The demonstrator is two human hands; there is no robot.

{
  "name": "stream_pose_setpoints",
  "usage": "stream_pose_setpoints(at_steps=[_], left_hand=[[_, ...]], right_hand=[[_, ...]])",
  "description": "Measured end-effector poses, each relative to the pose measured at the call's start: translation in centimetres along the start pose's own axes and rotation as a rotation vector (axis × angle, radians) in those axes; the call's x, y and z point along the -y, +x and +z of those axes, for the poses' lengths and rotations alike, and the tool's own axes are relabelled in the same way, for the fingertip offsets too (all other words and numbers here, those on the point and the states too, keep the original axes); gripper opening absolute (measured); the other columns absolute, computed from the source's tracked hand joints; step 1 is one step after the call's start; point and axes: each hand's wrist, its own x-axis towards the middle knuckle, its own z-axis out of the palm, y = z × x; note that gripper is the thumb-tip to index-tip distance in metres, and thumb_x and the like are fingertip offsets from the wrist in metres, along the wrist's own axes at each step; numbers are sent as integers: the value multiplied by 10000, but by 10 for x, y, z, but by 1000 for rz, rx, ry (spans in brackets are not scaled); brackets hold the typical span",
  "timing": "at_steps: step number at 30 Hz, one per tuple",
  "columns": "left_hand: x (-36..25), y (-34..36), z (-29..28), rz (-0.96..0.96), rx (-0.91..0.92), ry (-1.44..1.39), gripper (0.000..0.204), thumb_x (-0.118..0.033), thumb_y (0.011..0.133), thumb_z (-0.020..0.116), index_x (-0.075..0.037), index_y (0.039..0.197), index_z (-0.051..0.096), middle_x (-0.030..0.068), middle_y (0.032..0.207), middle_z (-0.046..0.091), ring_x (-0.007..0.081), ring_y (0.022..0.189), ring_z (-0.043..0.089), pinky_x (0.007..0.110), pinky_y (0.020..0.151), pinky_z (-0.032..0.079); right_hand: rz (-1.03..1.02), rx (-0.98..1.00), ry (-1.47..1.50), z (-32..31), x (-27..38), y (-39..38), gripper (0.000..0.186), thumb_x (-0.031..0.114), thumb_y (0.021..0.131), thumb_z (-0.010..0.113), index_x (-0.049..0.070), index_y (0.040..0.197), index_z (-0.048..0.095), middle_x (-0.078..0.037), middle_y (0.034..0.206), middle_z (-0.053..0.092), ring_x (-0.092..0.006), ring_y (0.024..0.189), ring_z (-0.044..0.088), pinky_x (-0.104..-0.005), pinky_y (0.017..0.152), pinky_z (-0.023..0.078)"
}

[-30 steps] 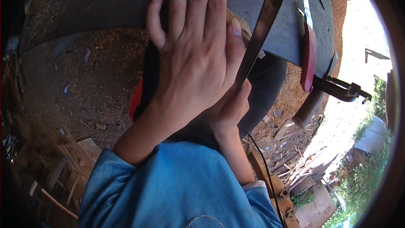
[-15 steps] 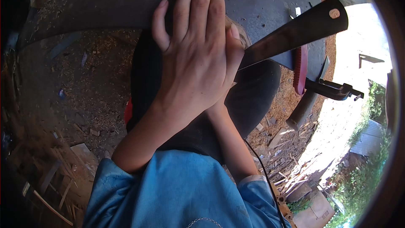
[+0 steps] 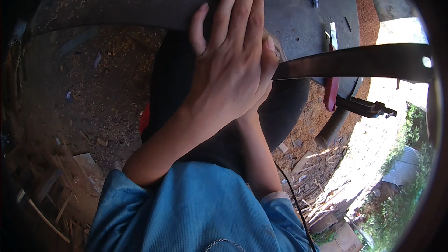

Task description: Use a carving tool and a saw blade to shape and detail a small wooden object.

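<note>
While my left hand (image 3: 233,65) lies flat and released over the right hand (image 3: 261,98), right grip clenched on one machete (image 3: 354,63), blade jutting right, one dark round surface (image 3: 289,14) below

No packages, labels, signs or screens show anywhere in this view.

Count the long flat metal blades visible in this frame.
1. The blade runs from under the left hand toward the frame's right edge. The right hand lies mostly beneath the left. Small tools on the table are too unclear to count.
</note>
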Motion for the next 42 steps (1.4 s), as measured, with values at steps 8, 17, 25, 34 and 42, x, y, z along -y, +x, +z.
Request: stream_pose_setpoints(at_steps=[8, 17, 25, 34, 42], left_hand=[[0, -2, 0, -5, 3, -26, 601, -281, 948, 512, 71, 1435, 504, 209, 1498, 491, 311, 1496, 360, 536, 1219, 164], [1, -2, 1, 18, 15, 13, 606, -282, 941, 533, 83, 1424, 507, 205, 1488, 496, 315, 1494, 359, 540, 1219, 161], [3, 3, 2, 1, -2, -9, 602, -288, 936, 537, 78, 1413, 519, 201, 1489, 487, 308, 1503, 343, 540, 1223, 146], [3, 4, 4, 6, -4, 4, 606, -308, 947, 530, 77, 1415, 518, 205, 1490, 487, 306, 1498, 349, 532, 1219, 145], [1, 4, 1, -14, 29, 2, 612, -297, 947, 531, 85, 1425, 508, 213, 1501, 482, 313, 1496, 349, 537, 1216, 150]], right_hand=[[7, -6, 11, 9, 4, 5, 450, 111, 1054, 598, -17, 1470, 485, -125, 1313, 614, -209, 1156, 605, -340, 983, 489], [26, -37, 21, 9, 14, -3, 455, 112, 1053, 599, -17, 1473, 482, -126, 1314, 614, -210, 1158, 605, -340, 986, 488], [33, -47, 31, -2, 17, 9, 459, 113, 1052, 601, -17, 1476, 480, -126, 1315, 614, -212, 1159, 605, -340, 989, 486], [45, -62, 41, 11, 24, 10, 464, 115, 1052, 602, -17, 1479, 477, -127, 1316, 614, -213, 1161, 604, -341, 992, 485], [58, -81, 35, 2, 33, 7, 468, 116, 1051, 603, -17, 1482, 475, -128, 1317, 614, -214, 1162, 604, -341, 995, 484]])
